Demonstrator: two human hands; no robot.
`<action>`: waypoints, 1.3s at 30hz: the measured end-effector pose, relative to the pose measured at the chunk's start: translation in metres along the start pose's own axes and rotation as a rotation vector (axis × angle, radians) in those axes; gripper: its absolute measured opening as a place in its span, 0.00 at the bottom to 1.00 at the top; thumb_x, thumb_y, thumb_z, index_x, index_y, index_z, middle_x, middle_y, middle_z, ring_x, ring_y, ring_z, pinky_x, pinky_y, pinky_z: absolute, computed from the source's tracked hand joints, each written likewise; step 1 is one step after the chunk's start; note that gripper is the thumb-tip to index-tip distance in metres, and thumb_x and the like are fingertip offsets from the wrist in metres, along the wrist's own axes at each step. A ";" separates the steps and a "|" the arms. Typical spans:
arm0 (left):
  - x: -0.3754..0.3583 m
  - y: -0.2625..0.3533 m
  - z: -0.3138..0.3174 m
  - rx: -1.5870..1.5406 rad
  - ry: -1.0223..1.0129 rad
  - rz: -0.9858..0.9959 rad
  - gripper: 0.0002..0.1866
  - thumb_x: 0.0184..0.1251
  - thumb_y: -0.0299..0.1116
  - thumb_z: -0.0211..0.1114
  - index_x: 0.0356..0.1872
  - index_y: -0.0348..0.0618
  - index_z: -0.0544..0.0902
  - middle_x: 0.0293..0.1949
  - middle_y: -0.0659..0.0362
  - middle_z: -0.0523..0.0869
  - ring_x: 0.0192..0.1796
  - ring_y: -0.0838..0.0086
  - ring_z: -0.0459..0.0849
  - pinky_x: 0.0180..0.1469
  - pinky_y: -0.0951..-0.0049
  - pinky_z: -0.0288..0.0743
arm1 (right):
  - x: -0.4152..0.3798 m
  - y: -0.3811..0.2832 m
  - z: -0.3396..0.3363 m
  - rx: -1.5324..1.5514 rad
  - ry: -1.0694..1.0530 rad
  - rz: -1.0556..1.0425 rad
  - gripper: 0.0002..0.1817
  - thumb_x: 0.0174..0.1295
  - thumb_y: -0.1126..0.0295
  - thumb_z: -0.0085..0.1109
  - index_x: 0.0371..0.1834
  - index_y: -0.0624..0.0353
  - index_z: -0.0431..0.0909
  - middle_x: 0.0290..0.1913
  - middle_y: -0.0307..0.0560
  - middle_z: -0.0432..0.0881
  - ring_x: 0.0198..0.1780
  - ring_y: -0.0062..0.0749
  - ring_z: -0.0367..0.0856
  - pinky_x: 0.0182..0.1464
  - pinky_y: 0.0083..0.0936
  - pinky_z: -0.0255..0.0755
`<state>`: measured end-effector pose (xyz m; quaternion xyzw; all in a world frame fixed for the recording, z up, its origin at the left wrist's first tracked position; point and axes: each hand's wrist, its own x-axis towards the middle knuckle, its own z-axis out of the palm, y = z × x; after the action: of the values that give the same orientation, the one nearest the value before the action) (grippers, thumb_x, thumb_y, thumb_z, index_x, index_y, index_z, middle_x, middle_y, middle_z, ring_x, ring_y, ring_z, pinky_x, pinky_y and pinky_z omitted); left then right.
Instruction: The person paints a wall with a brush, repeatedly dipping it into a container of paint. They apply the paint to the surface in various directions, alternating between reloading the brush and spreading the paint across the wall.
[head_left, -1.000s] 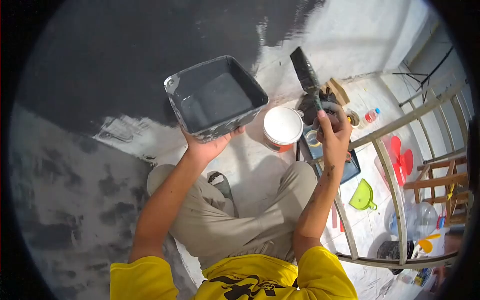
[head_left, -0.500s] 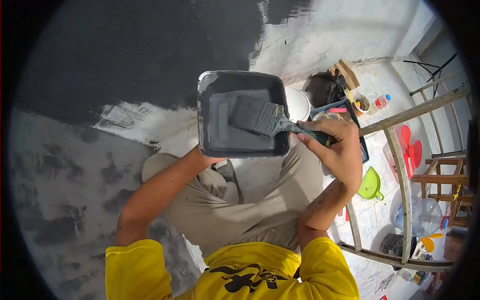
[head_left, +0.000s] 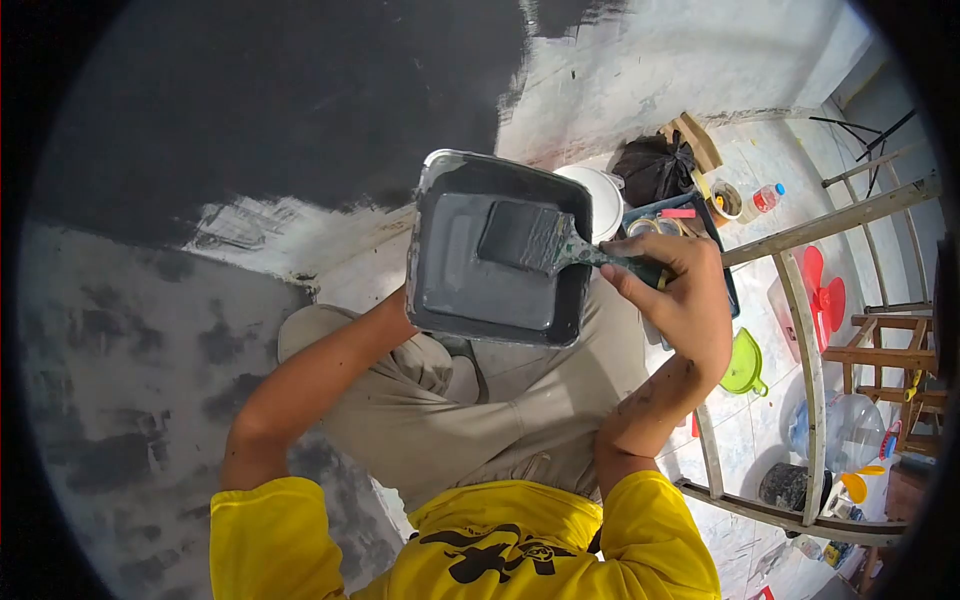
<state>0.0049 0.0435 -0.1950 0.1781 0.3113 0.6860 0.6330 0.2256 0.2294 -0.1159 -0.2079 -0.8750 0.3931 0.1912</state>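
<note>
A wide brush [head_left: 525, 238], its bristles coated in dark grey paint, lies over the inside of a square tub [head_left: 490, 290] holding grey paint. My right hand [head_left: 680, 285] pinches the green, paint-stained handle beyond the tub's right rim. The tub is tilted slightly. My left forearm reaches to its lower left side, where my left hand [head_left: 403, 308] supports it from beneath; most of that hand and its fingers are hidden by the tub. Behind the tub stands a wall [head_left: 270, 100], largely dark grey with white patches.
A white bucket [head_left: 598, 200], a black bag [head_left: 655, 168] and a tray [head_left: 722, 262] with items lie right of the tub. Further right are a metal frame [head_left: 812, 400], a green dustpan-like piece [head_left: 743, 365], a red fan blade [head_left: 825, 295] and a large clear bottle [head_left: 858, 432].
The tub has moved slightly down and right and turned a little clockwise. The brush has shifted the same way, with my right hand still on its handle.
</note>
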 end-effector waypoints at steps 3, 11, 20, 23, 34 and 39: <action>0.007 0.004 0.001 -0.108 -0.032 -0.042 0.31 0.72 0.56 0.55 0.69 0.52 0.70 0.66 0.54 0.77 0.63 0.54 0.80 0.49 0.47 0.84 | 0.001 0.011 0.005 0.221 0.084 0.028 0.09 0.54 0.77 0.71 0.36 0.68 0.82 0.30 0.39 0.82 0.32 0.17 0.78 0.35 0.17 0.69; 0.021 0.018 -0.008 -0.166 -0.059 0.171 0.31 0.70 0.59 0.54 0.66 0.52 0.73 0.64 0.56 0.78 0.63 0.56 0.78 0.52 0.50 0.78 | 0.018 0.003 0.032 0.465 0.284 0.017 0.10 0.53 0.73 0.71 0.32 0.66 0.80 0.21 0.34 0.66 0.27 0.16 0.60 0.29 0.21 0.53; 0.033 0.048 0.010 -0.365 0.111 0.303 0.48 0.59 0.80 0.43 0.71 0.56 0.68 0.69 0.53 0.71 0.67 0.48 0.73 0.58 0.37 0.74 | 0.055 -0.024 0.049 0.568 0.449 0.017 0.10 0.57 0.72 0.70 0.38 0.68 0.84 0.24 0.38 0.78 0.28 0.16 0.70 0.31 0.20 0.62; 0.031 0.051 0.016 -0.365 0.116 0.395 0.45 0.61 0.76 0.44 0.69 0.54 0.69 0.67 0.52 0.72 0.65 0.49 0.74 0.58 0.38 0.75 | 0.081 -0.017 0.042 0.503 0.539 0.072 0.13 0.59 0.69 0.70 0.37 0.69 0.84 0.21 0.39 0.76 0.26 0.17 0.69 0.28 0.21 0.61; 0.009 0.065 0.013 -0.421 0.015 0.587 0.34 0.68 0.63 0.52 0.65 0.49 0.72 0.65 0.53 0.74 0.66 0.53 0.73 0.63 0.39 0.73 | 0.229 0.124 0.104 -0.031 0.813 0.022 0.16 0.53 0.61 0.72 0.34 0.65 0.86 0.24 0.59 0.84 0.27 0.47 0.85 0.37 0.36 0.76; 0.009 0.071 0.013 -0.414 0.019 0.667 0.32 0.69 0.61 0.55 0.65 0.49 0.73 0.65 0.53 0.74 0.65 0.56 0.74 0.62 0.41 0.73 | 0.234 0.104 0.077 -0.188 0.823 0.031 0.18 0.52 0.58 0.73 0.32 0.65 0.86 0.31 0.60 0.86 0.35 0.55 0.86 0.44 0.40 0.77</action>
<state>-0.0417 0.0541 -0.1404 0.1316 0.0974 0.9040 0.3950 0.0128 0.3654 -0.2036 -0.3772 -0.7546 0.1984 0.4989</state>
